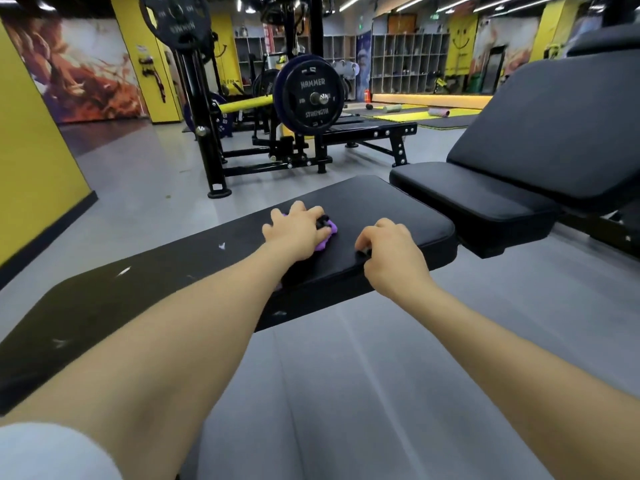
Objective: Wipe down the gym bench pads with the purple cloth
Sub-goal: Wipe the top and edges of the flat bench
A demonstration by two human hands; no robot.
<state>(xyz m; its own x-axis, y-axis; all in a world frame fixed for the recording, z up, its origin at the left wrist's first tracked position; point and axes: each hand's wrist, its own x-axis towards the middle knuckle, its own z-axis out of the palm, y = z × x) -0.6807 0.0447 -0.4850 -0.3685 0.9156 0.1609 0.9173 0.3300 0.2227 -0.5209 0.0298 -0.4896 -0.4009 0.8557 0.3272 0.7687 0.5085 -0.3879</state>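
Observation:
A long flat black bench pad (381,216) runs from lower left to centre right. The purple cloth (329,233) lies bunched on it near its far end. My left hand (296,228) lies on top of the cloth with fingers bent over it, covering most of it. To its right, my right hand (389,252) rests on the same pad close to the near edge, fingers curled with nothing in them. A second bench stands to the right, with a black seat pad (467,192) and a raised back pad (561,133).
White scuffs mark the flat pad (221,245) toward the left. A black weight rack with a Hammer Strength plate (313,95) stands behind the bench. Yellow pillars (31,150) line the left. Grey floor (346,393) lies below my arms.

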